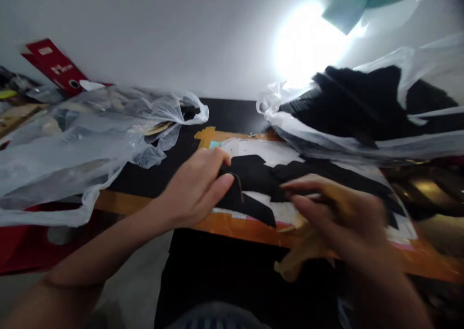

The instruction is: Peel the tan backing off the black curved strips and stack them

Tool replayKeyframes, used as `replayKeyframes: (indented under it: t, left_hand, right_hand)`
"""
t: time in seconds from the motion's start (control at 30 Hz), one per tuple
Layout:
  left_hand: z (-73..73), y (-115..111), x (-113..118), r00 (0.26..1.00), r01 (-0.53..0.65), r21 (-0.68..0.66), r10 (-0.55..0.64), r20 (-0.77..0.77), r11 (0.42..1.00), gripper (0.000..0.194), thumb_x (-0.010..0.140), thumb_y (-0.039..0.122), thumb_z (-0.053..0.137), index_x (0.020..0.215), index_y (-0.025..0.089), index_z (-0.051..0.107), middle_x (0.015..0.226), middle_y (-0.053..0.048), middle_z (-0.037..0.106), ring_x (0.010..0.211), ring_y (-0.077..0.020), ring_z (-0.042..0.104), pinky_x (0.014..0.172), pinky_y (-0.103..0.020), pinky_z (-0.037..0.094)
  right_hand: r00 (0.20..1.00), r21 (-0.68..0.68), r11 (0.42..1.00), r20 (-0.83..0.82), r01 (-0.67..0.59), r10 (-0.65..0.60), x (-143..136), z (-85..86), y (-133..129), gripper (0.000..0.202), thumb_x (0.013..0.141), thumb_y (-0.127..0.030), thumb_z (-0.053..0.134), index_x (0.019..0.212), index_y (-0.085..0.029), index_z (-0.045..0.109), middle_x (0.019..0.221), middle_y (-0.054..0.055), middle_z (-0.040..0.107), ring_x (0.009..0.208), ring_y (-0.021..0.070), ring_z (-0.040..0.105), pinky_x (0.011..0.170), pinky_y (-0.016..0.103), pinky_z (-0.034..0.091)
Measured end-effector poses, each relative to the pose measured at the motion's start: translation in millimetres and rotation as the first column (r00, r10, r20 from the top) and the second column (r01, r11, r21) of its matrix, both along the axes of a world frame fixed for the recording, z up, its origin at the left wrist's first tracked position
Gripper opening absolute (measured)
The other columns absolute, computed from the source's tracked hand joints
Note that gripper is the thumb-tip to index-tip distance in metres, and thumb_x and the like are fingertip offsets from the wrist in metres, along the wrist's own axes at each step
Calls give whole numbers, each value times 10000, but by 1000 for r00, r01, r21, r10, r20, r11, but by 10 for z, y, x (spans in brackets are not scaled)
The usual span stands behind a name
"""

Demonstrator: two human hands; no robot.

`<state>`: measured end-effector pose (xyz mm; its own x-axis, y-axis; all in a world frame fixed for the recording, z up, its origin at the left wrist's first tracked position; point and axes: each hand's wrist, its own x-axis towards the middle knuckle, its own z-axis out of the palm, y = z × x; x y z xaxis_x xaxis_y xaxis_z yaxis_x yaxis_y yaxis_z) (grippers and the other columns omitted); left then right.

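Observation:
My left hand (197, 186) is closed on the edge of a black piece (232, 188), thumb and fingers pinching it near the middle of the work surface. My right hand (337, 213) is blurred, its thumb and forefinger brought near each other beside other black pieces (253, 171). A crumpled tan piece (299, 259) hangs below my right palm. Whether the right fingertips grip a black piece cannot be made out. Under the black pieces lies a white sheet (250, 147) with orange tape (232, 225) along its front edge.
A clear plastic bag (83, 145) covers the left of the black table (232, 116). At the right, another plastic bag (326, 138) holds black material (362, 101). A red box (56, 67) leans at the back left. Shiny brownish items (427, 188) sit at the far right.

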<state>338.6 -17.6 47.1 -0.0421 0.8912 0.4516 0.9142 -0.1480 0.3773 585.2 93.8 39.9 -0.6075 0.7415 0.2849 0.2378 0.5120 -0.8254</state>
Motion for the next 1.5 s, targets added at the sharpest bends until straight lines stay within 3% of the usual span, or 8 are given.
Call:
replayKeyframes:
  t: [0.23, 0.53, 0.77, 0.97, 1.1, 1.2, 1.37, 1.5]
  left_hand:
    - [-664, 154, 230, 994, 49, 6, -48, -95, 999, 170, 1031, 215, 366, 958, 182, 516, 900, -86, 570, 832, -232, 495, 762, -392, 431]
    - [-747, 65, 112, 990, 143, 35, -143, -3, 989, 311, 1024, 170, 460, 1303, 183, 598, 1167, -124, 620, 1106, -253, 582, 960, -451, 480]
    - [-794, 45, 139, 901, 352, 231, -395, 179, 907, 299, 992, 123, 581, 1244, 252, 676, 1142, -69, 720, 1050, -174, 683, 887, -342, 546]
    - [-1001, -118, 100, 902, 32, 335, -171, 397, 942, 33, 981, 248, 651, 961, 241, 676, 1064, -53, 731, 980, -175, 696, 844, -345, 578]
    - [-1154, -268, -84, 771, -399, 320, 126, 624, 859, 242, 986, 462, 626, 899, 255, 538, 920, -23, 668, 939, -192, 684, 921, -451, 584]
    - [-1149, -368, -338, 637, -509, 318, 102, 764, 800, 196, 971, 405, 666, 934, 272, 526, 899, 30, 607, 979, -154, 658, 1000, -456, 558]
    - [-974, -465, -682, 590, -466, 344, -4, 807, 815, 125, 1032, 235, 574, 1078, 336, 633, 921, 120, 607, 804, -26, 579, 803, -276, 557]
    - [-811, -413, -399, 732, -120, 122, 5, 681, 985, 771, 932, 236, 730, 1564, 446, 342, 997, 47, 687, 768, -93, 638, 596, -241, 544]
  right_hand:
    - [984, -353, 918, -43, -178, 174, -407, -724, 37, 252, 849, -411, 760, 894, -164, 787, 609, -20, 566, 535, 103, 447, 504, 245, 338]
    - [937, -534, 771, -170, -348, 305, -379, -754, 127, 292, 843, -421, 809, 724, -170, 718, 649, 12, 671, 582, 120, 552, 576, 257, 420]
    - [910, -647, 651, -370, -396, 186, -459, -868, -16, 310, 762, -376, 875, 683, -183, 646, 561, -25, 592, 490, 88, 477, 473, 225, 358]
    - [882, -823, 469, -440, -322, -167, -478, -1079, -172, 412, 783, -530, 814, 811, -233, 530, 589, -75, 462, 417, 63, 337, 351, 182, 287]
    - [843, -835, 544, -352, -87, -406, -251, -1210, -109, 292, 915, -525, 643, 939, -255, 533, 788, 1, 573, 632, 148, 586, 499, 241, 515]
    - [790, -823, 566, -378, -48, -483, 60, -1294, 34, 300, 891, -514, 666, 881, -272, 490, 751, -19, 491, 705, 169, 600, 616, 293, 569]
    - [804, -809, 588, -351, -2, -481, 538, -1213, 204, 390, 792, -549, 800, 897, -302, 518, 569, -101, 238, 429, 96, 192, 365, 190, 222]
    - [990, -623, 781, -71, 53, -124, 430, -894, 19, 344, 858, -461, 782, 1109, -276, 638, 593, -76, 421, 470, 103, 349, 419, 219, 274]
